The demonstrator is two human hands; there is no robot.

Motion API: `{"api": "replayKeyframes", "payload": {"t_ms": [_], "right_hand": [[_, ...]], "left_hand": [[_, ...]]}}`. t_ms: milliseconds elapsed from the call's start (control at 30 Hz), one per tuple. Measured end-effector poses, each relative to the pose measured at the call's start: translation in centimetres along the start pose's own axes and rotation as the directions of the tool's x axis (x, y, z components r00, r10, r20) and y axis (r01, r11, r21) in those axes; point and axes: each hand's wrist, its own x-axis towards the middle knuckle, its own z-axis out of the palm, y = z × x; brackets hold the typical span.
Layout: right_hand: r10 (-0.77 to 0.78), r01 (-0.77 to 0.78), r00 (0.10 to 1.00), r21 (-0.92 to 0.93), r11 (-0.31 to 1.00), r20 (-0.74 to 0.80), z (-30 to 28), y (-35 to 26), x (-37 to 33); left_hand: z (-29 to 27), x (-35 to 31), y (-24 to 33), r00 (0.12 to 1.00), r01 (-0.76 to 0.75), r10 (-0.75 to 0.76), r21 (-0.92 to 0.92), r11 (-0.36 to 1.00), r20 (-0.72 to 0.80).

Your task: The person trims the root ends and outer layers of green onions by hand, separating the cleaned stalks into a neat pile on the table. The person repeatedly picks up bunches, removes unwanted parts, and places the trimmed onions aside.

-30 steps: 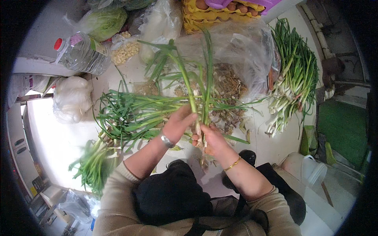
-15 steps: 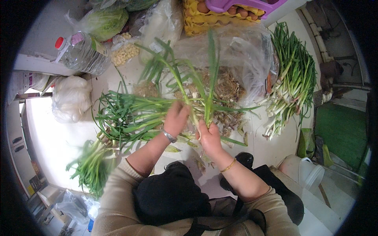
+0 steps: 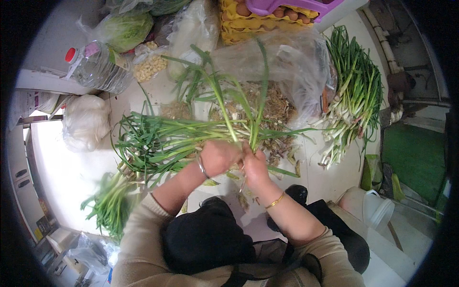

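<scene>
the green stalks [image 3: 258,123], pointing away lengthwise, were grasped low by the right hand [image 3: 255,167]; any grip by the adjacent left hand [image 3: 220,157] was unclear.

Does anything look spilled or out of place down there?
A dry, brown, rootlike heap lies loose on the pale floor, with yellowish leaf scraps nearer the person's legs. It looks messy beside the neater bundle of green stalks on the right. Nothing appears clearly broken.
</scene>
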Motion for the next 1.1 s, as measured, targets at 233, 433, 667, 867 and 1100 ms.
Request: {"api": "replayKeyframes", "payload": {"t_ms": [233,433,667,867,1100], "right_hand": [[0.247,-0.309,0.939,0.270,0.912,0.241,-2.0,-3.6,1.2],[0.100,-0.132,0.969,0.129,0.983,0.227,-2.4,-3.7,1.9],[0.216,-0.276,0.909,0.129,0.952,0.355,-1.6,-2.5,1.2],[0.197,-0.205,0.969,0.041,0.978,0.152,-0.8,-3.3,1.3],[0.082,-0.155,0.958,0.256,0.954,0.276,-0.3,-2.7,2.0]], "left_hand": [[-3.8,-1.4,4.6,0.990,0.091,-0.136,-0.545,0.834,-0.043],[-4.3,-1.3,2.8,0.927,0.354,-0.373,-0.232,0.906,-0.042],[2.0,-0.2,1.5,0.664,0.656,-0.585,-0.738,0.156,0.466],[2.3,-1.2,2.2,0.712,0.695,-0.587,-0.266,0.668,0.386],[3.3,-2.9,1.9,0.757,0.653,-0.546,-0.460,0.602,0.359]]}}
